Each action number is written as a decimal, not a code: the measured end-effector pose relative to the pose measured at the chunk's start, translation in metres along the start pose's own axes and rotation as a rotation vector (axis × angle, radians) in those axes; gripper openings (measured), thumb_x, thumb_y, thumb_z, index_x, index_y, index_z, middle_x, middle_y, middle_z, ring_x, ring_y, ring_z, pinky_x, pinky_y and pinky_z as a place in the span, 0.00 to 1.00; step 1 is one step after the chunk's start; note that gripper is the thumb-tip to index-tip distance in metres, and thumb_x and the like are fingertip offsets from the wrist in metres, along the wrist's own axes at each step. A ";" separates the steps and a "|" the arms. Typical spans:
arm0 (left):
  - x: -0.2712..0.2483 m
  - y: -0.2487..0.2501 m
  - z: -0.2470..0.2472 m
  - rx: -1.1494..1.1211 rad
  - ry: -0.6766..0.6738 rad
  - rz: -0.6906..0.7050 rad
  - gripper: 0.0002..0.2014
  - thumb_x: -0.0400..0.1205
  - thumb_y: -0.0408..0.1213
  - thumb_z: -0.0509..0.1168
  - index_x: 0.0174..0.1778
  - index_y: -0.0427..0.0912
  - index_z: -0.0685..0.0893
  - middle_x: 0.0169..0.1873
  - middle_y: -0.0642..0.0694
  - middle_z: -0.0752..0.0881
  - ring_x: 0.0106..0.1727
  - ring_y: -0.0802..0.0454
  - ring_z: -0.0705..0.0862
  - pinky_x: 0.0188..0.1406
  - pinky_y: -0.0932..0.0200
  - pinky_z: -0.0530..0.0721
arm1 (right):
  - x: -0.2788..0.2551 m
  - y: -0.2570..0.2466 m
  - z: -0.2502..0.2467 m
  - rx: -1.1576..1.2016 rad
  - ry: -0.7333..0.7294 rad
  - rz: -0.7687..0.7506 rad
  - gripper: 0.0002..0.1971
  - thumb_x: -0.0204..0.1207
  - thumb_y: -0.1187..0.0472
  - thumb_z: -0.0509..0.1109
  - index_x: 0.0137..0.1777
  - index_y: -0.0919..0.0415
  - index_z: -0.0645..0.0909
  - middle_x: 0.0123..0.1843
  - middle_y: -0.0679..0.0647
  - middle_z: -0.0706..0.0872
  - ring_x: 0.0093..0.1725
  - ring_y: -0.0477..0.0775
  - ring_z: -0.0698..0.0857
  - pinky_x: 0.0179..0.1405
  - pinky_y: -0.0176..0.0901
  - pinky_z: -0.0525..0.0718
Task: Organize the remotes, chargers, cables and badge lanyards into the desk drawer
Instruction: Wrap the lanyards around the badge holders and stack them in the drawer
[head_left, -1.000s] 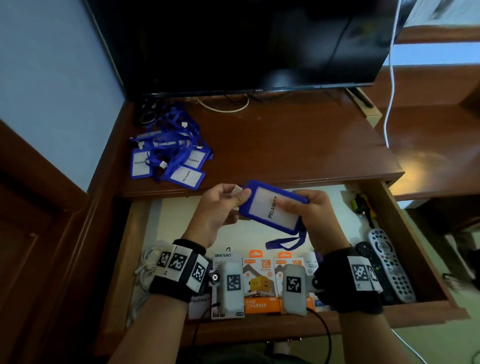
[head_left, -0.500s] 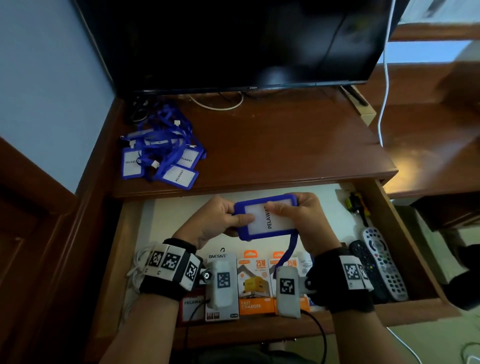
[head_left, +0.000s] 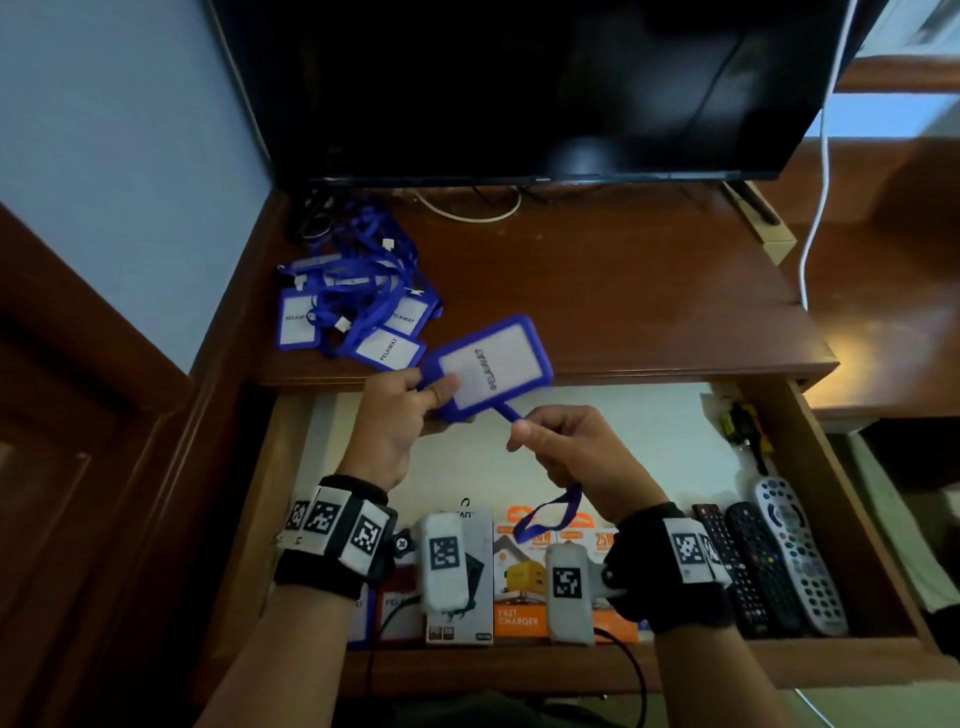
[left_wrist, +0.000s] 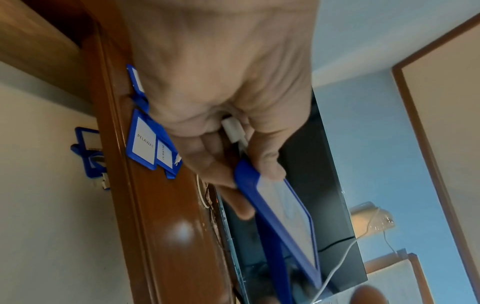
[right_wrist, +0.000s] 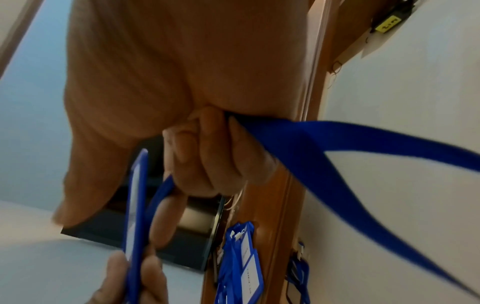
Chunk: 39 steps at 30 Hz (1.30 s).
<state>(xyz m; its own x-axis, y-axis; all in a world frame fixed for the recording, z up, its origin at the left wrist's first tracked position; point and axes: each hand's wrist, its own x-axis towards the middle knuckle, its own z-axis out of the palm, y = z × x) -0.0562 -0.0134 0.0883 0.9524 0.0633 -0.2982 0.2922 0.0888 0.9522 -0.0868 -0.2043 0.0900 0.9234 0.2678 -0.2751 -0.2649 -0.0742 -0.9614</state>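
Task status: partly complete, judging from the layout. The open drawer (head_left: 852, 519) already contains three remotes (head_left: 769, 561) along its 3 o'clock side, boxed chargers (head_left: 524, 587) at its 6 o'clock edge, and at least one badge (head_left: 395, 608) at 7 o'clock. A tangled pile of badge lanyards (head_left: 358, 301) remains on the desk (head_left: 623, 291) at 10 o'clock. One badge holder (head_left: 485, 366) is held above the drawer front: the left hand (head_left: 395, 421) pinches its corner between thumb and fingers, while the right hand (head_left: 566, 452) has its fingers curled around the blue strap (right_wrist: 324, 139), whose loop hangs below the wrist.
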 end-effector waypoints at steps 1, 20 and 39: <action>0.001 0.000 -0.001 -0.038 0.047 0.005 0.05 0.81 0.34 0.66 0.52 0.42 0.84 0.51 0.41 0.88 0.41 0.45 0.91 0.30 0.65 0.84 | -0.001 -0.004 0.001 -0.072 -0.046 -0.004 0.16 0.71 0.49 0.73 0.40 0.65 0.86 0.20 0.48 0.65 0.21 0.46 0.61 0.20 0.35 0.61; -0.014 -0.016 0.019 0.800 -0.251 0.162 0.06 0.79 0.37 0.71 0.49 0.51 0.89 0.39 0.54 0.86 0.46 0.54 0.85 0.45 0.58 0.79 | -0.007 -0.038 -0.015 -0.566 -0.075 -0.080 0.15 0.82 0.60 0.65 0.36 0.62 0.84 0.24 0.48 0.75 0.21 0.40 0.68 0.22 0.28 0.67; -0.016 -0.012 -0.022 0.143 -0.529 0.013 0.11 0.73 0.31 0.73 0.51 0.39 0.86 0.45 0.46 0.91 0.50 0.50 0.89 0.50 0.59 0.85 | -0.002 0.034 -0.026 0.076 -0.010 0.041 0.15 0.81 0.57 0.64 0.35 0.63 0.82 0.30 0.59 0.67 0.26 0.51 0.60 0.23 0.41 0.59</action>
<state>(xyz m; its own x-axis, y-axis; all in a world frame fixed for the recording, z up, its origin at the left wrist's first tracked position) -0.0773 0.0062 0.0802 0.8590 -0.4483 -0.2472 0.2536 -0.0468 0.9662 -0.0908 -0.2327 0.0579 0.9086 0.2754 -0.3141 -0.3234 -0.0123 -0.9462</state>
